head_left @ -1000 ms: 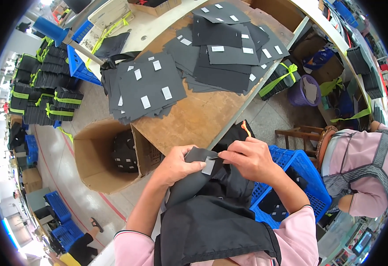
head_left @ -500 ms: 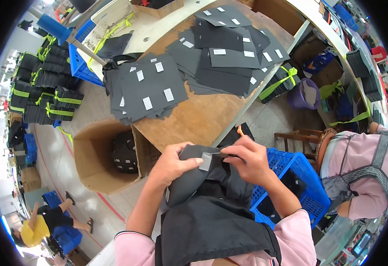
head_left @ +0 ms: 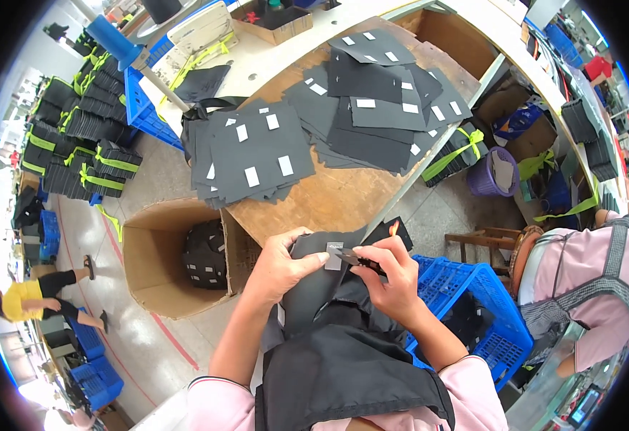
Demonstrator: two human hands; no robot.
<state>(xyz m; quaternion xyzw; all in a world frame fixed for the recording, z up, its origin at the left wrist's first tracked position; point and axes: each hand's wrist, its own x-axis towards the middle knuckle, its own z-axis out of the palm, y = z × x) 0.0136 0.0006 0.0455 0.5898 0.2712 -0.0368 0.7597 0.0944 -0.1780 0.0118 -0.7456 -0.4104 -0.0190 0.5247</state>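
A dark grey fabric piece with a white label is pinched in my left hand, the thumb pressing beside the label. My right hand is closed on small black thread snips, an orange cord showing above the fingers. The pointed tip of the snips lies at the label's right edge; whether it touches cannot be made out. The lower part of the fabric piece rests against the black apron on my lap.
Grey labelled pieces lie in two piles, left and right, on a wooden table. A cardboard box stands to the left, a blue crate to the right. A person in pink sits at right; another in yellow is far left.
The snips have moved left and turned, so their tip now meets the label area. My left hand keeps its grip. The person in yellow has moved, and my view has shifted slightly.
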